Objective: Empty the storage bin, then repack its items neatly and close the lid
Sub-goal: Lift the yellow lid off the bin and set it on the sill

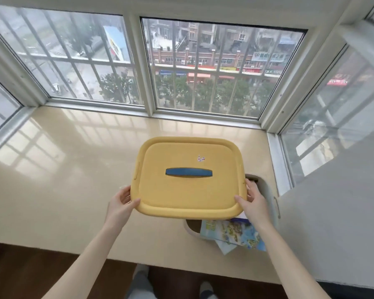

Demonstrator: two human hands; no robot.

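1. Holding a yellow rounded-rectangular plastic lid in both hands, out in front of me above the worktop.
2. Left grip: pinching the lid's near-left corner, thumb on top, fingers wrapped round the left edge.
3. Right grip: same at the near-right corner, with the thumb on top and the fingers curled round the right edge.
4. Lid faces top-up. A dark blue recessed handle runs across its middle, and a small red-and-white sticker sits just behind the handle, slightly right.
5. White plastic storage bin is under the lid, at the right end of the glossy beige worktop, close to the white wall.
6. Lid hides most of the bin; only the right wall and the near-left corner of the rim show. The lid is offset left of the bin and is not seated. I cannot tell whether it touches the rim.
7. Colourful printed paper sheets stick out over the bin's near rim toward me, just below my right wrist.
8. Worktop runs under a barred window; dark wood floor lies below its near edge.
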